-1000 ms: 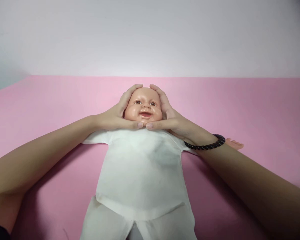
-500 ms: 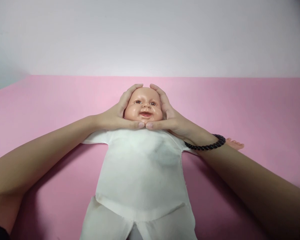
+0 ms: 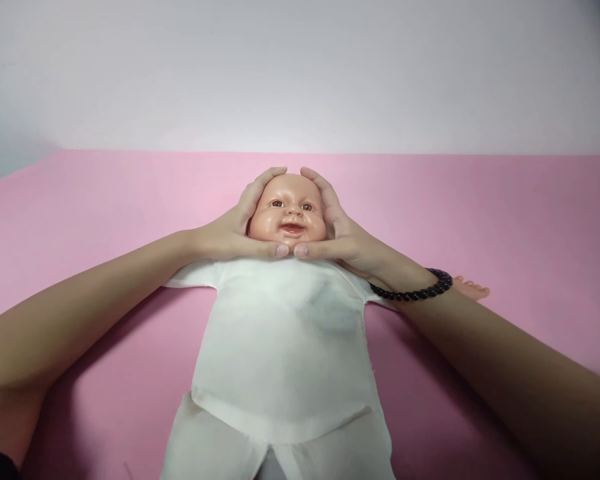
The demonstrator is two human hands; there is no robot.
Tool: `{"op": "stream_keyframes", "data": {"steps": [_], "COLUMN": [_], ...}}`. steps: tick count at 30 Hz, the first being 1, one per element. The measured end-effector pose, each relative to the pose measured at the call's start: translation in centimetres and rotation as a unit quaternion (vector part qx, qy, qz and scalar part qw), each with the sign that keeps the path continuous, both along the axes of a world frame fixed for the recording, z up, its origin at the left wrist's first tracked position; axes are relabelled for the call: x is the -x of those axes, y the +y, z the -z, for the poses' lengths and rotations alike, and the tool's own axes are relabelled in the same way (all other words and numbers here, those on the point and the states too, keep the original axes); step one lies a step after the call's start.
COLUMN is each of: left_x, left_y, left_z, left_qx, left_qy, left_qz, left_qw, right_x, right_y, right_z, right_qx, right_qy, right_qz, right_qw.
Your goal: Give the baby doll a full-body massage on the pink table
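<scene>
A baby doll [image 3: 285,347] with a white cloth body and a hard plastic head lies on its back, its head at the far end. My left hand [image 3: 245,220] cups the left side of the head, thumb under the chin and fingers curved up toward the crown. On the other side, my right hand [image 3: 335,220] holds the head in the same way. The two thumbtips nearly meet below the chin. Some fingers are hidden beside or behind the head. A black beaded bracelet [image 3: 420,290] circles my right wrist.
The doll rests on a pink surface [image 3: 530,253], which ends at a pale wall [image 3: 300,73] behind it. One small plastic doll hand [image 3: 473,289] sticks out beyond my right forearm. The doll's legs run out of view at the bottom.
</scene>
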State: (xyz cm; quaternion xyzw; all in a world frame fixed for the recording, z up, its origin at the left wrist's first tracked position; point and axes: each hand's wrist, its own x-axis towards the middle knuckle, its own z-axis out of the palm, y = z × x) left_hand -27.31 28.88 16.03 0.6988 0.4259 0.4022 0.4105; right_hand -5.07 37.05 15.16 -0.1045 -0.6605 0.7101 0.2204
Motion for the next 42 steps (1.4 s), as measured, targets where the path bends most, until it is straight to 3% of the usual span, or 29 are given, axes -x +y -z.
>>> {"op": "stream_keyframes", "data": {"steps": [42], "left_x": [0.17], "left_y": [0.18], "left_z": [-0.08], "left_qx": [0.001], "left_qy": [-0.006], "left_qz": [0.009], "left_qw": [1.0], "right_x": [0.04], "right_y": [0.04], "right_z": [-0.05], "right_qx": [-0.004], "right_qy": [-0.009], "right_qz": [0.007], "right_qw": [1.0]}}
